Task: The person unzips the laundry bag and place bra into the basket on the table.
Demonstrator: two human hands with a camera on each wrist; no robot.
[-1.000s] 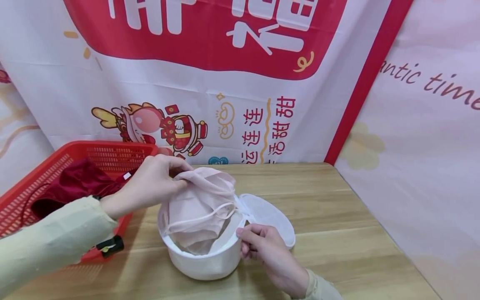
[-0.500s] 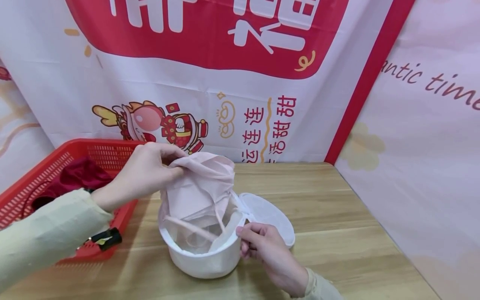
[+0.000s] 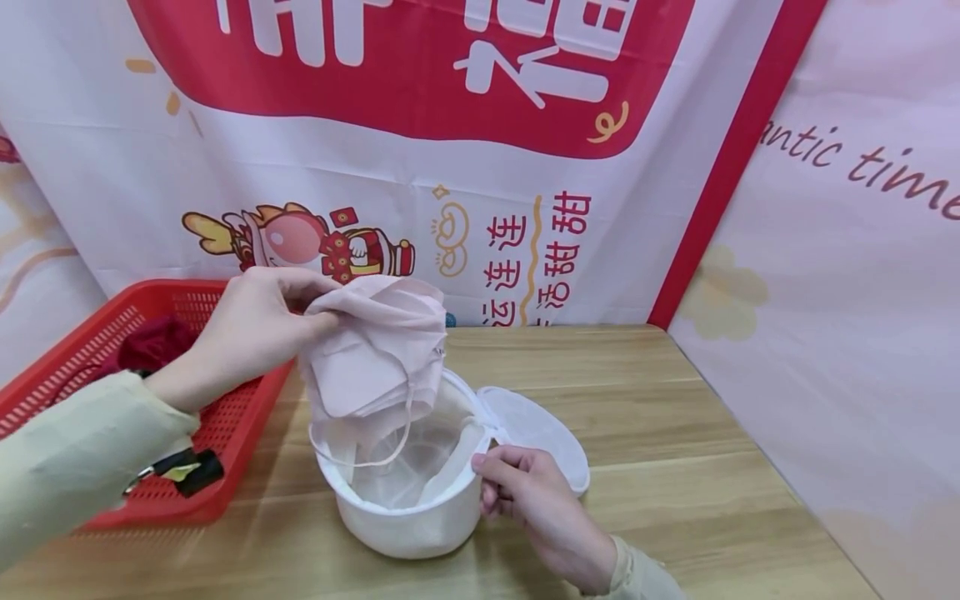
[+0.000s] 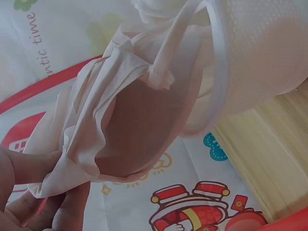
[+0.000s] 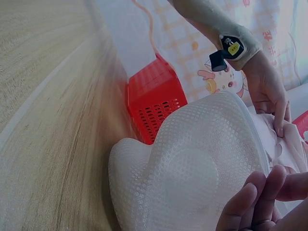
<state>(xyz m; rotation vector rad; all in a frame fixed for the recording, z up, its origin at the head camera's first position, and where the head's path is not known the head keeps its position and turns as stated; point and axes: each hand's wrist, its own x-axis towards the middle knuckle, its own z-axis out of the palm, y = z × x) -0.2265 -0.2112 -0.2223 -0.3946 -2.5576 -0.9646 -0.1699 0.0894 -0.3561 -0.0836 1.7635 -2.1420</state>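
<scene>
My left hand [image 3: 262,325] pinches the top edge of a pale pink bra [image 3: 375,350], which hangs over the mouth of a round white mesh laundry bag [image 3: 408,533]. A thin strap [image 3: 390,454] loops down into the bag's opening. In the left wrist view a hollow cup [image 4: 139,130] of the bra faces the camera, with the fingers and thumb at its fabric edge. My right hand [image 3: 536,500] pinches the rim of the bag on its right side. The bag's round lid [image 3: 540,433] lies folded back behind that hand. The bag's bottom shows through the opening.
A red plastic basket [image 3: 247,417] stands on the left, partly behind my left arm, with a dark red satiny garment [image 3: 153,342] in it. The wooden table [image 3: 675,467] meets a printed cloth backdrop [image 3: 630,250] at its far edge.
My left hand has raised the pink bra up and to the left, out of most of the bag, baring the bag's inside. My right hand has stayed at the rim.
</scene>
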